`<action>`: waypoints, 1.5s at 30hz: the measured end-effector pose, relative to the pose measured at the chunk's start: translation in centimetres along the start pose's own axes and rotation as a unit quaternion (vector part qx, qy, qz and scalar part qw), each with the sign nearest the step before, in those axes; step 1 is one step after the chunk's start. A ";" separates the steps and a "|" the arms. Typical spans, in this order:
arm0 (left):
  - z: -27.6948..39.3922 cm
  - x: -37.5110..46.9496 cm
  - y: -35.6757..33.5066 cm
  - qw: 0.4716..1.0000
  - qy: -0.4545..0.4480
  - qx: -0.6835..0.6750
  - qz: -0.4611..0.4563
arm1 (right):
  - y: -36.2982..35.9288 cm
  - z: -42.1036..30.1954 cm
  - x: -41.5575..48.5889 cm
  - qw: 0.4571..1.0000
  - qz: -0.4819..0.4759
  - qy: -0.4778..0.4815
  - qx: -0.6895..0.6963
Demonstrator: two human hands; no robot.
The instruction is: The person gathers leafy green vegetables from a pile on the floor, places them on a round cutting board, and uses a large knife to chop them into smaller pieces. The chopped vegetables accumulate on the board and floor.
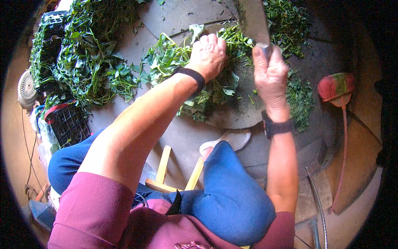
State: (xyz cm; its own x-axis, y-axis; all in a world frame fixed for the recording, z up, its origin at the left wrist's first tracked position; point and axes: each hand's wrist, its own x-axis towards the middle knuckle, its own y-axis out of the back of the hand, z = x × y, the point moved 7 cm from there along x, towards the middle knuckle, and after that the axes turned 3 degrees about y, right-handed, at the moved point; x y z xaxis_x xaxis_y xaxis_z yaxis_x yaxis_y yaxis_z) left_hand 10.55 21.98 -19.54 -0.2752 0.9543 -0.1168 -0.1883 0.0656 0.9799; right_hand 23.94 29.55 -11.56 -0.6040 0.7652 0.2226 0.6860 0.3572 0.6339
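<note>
My left hand (209, 56) presses down with curled fingers on a bunch of leafy green vines (168, 57), whose stems stick out to its right. My right hand (271, 76) grips the handle end of a large, wide-bladed knife (253, 21); the blade points away from me, just right of the stems, and its edge is blurred. Under the bunch lies a round, worn board (242, 115) with bits of cut stem on it. Chopped greens (289, 25) are heaped to the right of the blade, and another chopped pile (300, 102) lies beside my right wrist.
A big heap of uncut vines (90, 62) lies at the left, by a black plastic crate (70, 124). A fan-like grey device (27, 87) stands at the far left. A red-and-green broom (336, 88) is at the right. A wooden stool (163, 165) is between my legs.
</note>
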 end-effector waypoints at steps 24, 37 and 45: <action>-1.5 -2.3 1.1 0.999 0.041 -0.010 -0.020 | 1.3 -0.6 0.0 0.991 0.032 -0.027 0.130; -1.6 -2.1 0.6 0.998 0.039 -0.034 -0.038 | 0.0 0.1 -0.1 0.997 0.002 -0.011 0.077; -1.2 -1.9 0.8 0.997 0.049 -0.007 -0.061 | -4.9 2.5 -3.4 0.964 -0.170 -0.168 -0.114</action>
State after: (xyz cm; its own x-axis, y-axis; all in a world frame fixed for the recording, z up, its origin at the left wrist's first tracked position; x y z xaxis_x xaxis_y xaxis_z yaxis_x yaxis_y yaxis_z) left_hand 9.75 19.88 -18.71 -0.3404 0.9061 -0.2513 -0.2399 0.1747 0.9549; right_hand 23.60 26.54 -17.31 -0.5858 0.7693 -0.2550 0.3413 0.5196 0.7833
